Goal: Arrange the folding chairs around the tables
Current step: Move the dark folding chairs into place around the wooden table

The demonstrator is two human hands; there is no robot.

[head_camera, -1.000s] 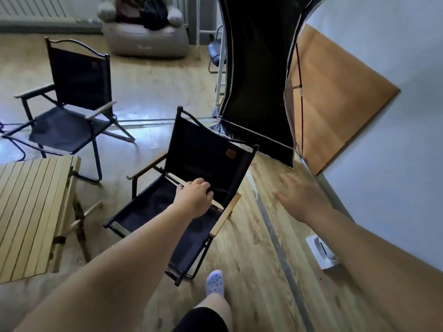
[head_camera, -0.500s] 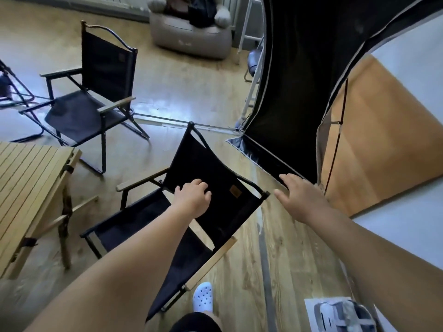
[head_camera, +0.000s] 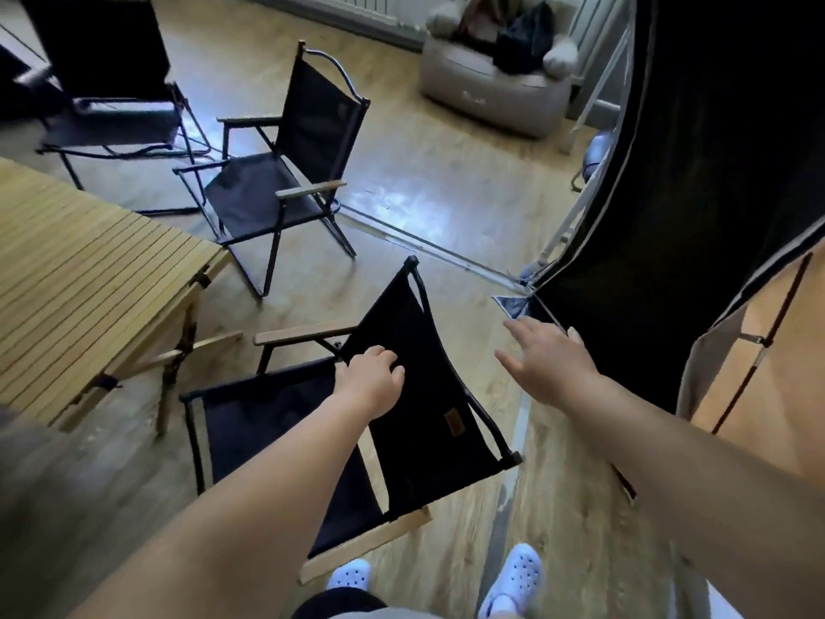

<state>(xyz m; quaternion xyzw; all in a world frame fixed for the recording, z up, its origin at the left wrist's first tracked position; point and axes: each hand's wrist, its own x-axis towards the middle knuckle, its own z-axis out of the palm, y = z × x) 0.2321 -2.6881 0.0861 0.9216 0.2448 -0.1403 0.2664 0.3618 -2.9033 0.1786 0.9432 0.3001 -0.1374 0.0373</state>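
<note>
At the bottom edge, two white perforated clogs [head_camera: 518,574] stand on the pale wood-plank floor [head_camera: 446,180]. Just above them, in the lower centre of the frame, is the near folding chair [head_camera: 428,395]: black fabric on a thin black metal frame, with flat light-wood armrests. Its seat opens toward the left of the frame, facing the slatted table [head_camera: 89,283]. The top rail of its back runs on a slant from frame centre down to the lower right. The left hand [head_camera: 372,379] has its fingers curled over the left edge of that fabric back, gripping it. The right hand [head_camera: 547,361] hangs right of the chair, fingers spread, touching nothing.

The table, at the left, has a top of narrow wooden slats and crossed wooden legs. Beyond it, the second folding chair [head_camera: 285,172] stands upright, facing lower left, and the third folding chair [head_camera: 102,60] is blurred at the upper left. Black cloth [head_camera: 692,172] fills the right side. A beige inflatable sofa [head_camera: 495,82] sits at the top.
</note>
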